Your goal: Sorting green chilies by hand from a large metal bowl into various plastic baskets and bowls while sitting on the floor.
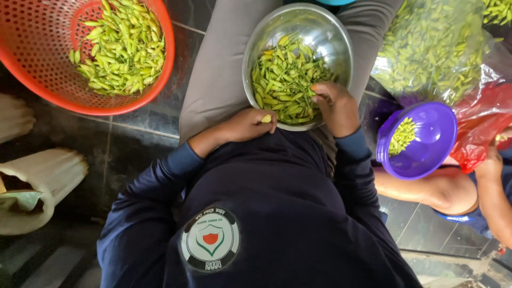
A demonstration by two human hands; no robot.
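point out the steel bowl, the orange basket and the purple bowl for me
steel bowl (325, 37): head view, on its bare inner wall above the chillies.
orange basket (37, 48): head view, on its bare mesh wall at left.
purple bowl (434, 133): head view, on its bare inside.

My only view is the head camera, looking straight down from close above my left hand (248, 125) and right hand (336, 106) at my lap.

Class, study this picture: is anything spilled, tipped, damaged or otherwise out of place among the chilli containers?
Nothing stands out. The green chillies sit inside the steel bowl, the orange basket, the purple bowl and the clear bag; none show on the dark floor. The left hand holds one chilli; the right hand reaches into the steel bowl.
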